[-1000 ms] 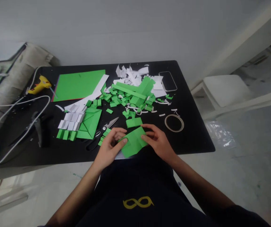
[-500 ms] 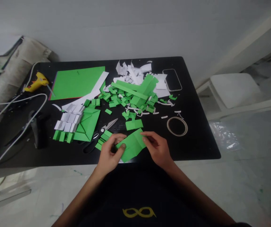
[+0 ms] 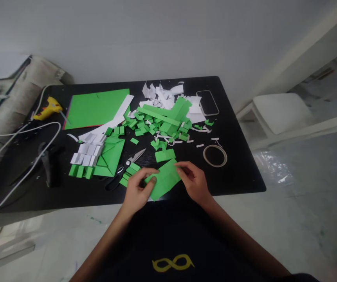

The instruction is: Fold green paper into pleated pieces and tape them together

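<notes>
A creased piece of green paper (image 3: 164, 181) is held near the table's front edge. My left hand (image 3: 140, 188) pinches its left side, thumb on top. At its upper right edge, my right hand (image 3: 194, 182) grips it between thumb and fingertips. Just beyond lies a folded green paper piece (image 3: 165, 155). Black-handled scissors (image 3: 128, 163) rest partly open to the left, beside folded green strips (image 3: 130, 172). Further left, rows of folded white pieces (image 3: 88, 150) and small green ones sit next to a creased green sheet (image 3: 109, 156).
A heap of green and white paper scraps (image 3: 156, 121) covers the table's back middle. Green sheets (image 3: 98, 107), a yellow glue gun (image 3: 49, 108) and a looping white cable (image 3: 21, 131) are at left. A phone (image 3: 208, 102) and a tape ring (image 3: 215, 156) lie right.
The view has shifted slightly, so the table appears a little lower and tilted. Both hands keep hold of the green paper, which looks a little flatter.
</notes>
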`<act>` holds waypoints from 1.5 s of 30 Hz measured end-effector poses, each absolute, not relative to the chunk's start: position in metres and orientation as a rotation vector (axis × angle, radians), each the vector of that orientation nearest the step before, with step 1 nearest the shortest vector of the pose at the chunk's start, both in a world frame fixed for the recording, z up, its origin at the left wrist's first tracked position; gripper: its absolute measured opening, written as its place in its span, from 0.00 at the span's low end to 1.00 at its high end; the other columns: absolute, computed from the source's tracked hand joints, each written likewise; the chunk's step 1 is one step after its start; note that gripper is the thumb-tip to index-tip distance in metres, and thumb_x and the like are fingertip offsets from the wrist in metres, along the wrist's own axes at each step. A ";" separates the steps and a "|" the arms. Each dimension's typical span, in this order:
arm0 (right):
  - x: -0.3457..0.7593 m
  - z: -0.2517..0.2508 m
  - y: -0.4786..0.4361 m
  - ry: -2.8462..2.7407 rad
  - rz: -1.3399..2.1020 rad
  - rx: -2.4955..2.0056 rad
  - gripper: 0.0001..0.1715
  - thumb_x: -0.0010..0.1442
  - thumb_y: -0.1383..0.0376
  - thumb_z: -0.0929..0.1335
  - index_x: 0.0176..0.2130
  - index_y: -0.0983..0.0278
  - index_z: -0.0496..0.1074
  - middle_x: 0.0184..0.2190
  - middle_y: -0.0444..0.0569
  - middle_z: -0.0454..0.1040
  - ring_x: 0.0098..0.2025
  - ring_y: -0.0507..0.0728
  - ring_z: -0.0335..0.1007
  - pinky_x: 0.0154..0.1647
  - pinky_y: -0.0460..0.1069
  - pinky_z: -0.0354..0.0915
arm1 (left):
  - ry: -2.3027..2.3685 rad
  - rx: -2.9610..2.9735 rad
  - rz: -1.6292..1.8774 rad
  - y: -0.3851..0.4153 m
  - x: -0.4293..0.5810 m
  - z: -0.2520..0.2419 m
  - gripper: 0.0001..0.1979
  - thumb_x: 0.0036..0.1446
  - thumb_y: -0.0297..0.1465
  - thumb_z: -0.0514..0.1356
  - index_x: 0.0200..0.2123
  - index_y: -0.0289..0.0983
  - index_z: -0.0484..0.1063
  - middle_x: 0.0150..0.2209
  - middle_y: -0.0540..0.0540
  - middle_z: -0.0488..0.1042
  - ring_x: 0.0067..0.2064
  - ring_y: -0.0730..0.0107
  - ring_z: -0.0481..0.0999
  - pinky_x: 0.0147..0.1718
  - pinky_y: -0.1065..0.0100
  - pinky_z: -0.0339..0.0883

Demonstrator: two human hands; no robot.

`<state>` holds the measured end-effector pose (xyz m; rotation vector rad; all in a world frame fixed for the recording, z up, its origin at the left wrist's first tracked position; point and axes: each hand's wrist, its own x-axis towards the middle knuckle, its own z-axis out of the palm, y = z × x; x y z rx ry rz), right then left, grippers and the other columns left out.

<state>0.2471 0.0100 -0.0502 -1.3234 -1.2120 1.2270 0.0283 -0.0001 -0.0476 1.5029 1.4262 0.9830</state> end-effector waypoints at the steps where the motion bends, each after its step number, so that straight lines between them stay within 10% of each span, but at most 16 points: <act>1: 0.247 -0.050 0.010 -1.206 1.229 -1.319 0.09 0.67 0.58 0.73 0.44 0.56 0.83 0.40 0.49 0.83 0.41 0.61 0.78 0.43 0.54 0.73 | 1.420 1.493 0.988 0.000 0.029 -0.048 0.07 0.63 0.34 0.65 0.42 0.40 0.82 0.36 0.48 0.81 0.37 0.63 0.78 0.39 0.66 0.68; 12: 0.248 -0.047 0.013 -1.217 1.255 -1.311 0.08 0.65 0.58 0.72 0.39 0.57 0.84 0.39 0.49 0.83 0.41 0.62 0.78 0.44 0.56 0.72 | 1.406 1.521 1.011 0.002 0.030 -0.051 0.08 0.62 0.35 0.67 0.43 0.41 0.82 0.38 0.48 0.82 0.40 0.63 0.78 0.43 0.65 0.69; 18: 0.247 -0.049 0.014 -1.086 1.342 -1.158 0.28 0.62 0.58 0.77 0.60 0.54 0.75 0.45 0.49 0.82 0.49 0.61 0.80 0.53 0.56 0.75 | 1.335 1.540 1.032 0.003 0.030 -0.049 0.10 0.63 0.35 0.67 0.46 0.40 0.80 0.41 0.46 0.82 0.43 0.62 0.79 0.45 0.64 0.70; 25: 0.253 -0.054 0.013 -1.227 1.441 -1.069 0.15 0.64 0.62 0.75 0.51 0.58 0.80 0.53 0.53 0.82 0.55 0.63 0.80 0.60 0.59 0.73 | 1.272 1.441 1.065 0.002 0.028 -0.051 0.11 0.64 0.36 0.67 0.48 0.39 0.79 0.41 0.46 0.81 0.43 0.62 0.79 0.44 0.66 0.71; 34: 0.258 -0.057 0.011 -1.568 1.250 -0.960 0.47 0.51 0.78 0.67 0.66 0.54 0.71 0.70 0.53 0.70 0.72 0.66 0.66 0.69 0.61 0.68 | 1.211 1.306 1.101 0.002 0.024 -0.052 0.07 0.58 0.33 0.71 0.38 0.38 0.79 0.30 0.52 0.70 0.31 0.71 0.65 0.33 0.71 0.60; 41: 0.252 -0.053 0.008 -1.814 1.001 -0.978 0.43 0.58 0.75 0.74 0.68 0.55 0.69 0.72 0.57 0.66 0.74 0.66 0.64 0.75 0.64 0.61 | 1.124 1.151 1.173 0.004 0.018 -0.055 0.13 0.55 0.39 0.73 0.34 0.37 0.78 0.31 0.49 0.72 0.31 0.71 0.67 0.30 0.72 0.61; 45: 0.250 -0.053 0.005 -1.732 0.864 -1.000 0.23 0.64 0.74 0.72 0.55 0.56 0.81 0.66 0.56 0.74 0.67 0.64 0.73 0.68 0.60 0.70 | 1.072 1.089 1.199 0.002 0.015 -0.055 0.14 0.55 0.41 0.73 0.34 0.36 0.80 0.33 0.46 0.76 0.34 0.68 0.72 0.33 0.70 0.65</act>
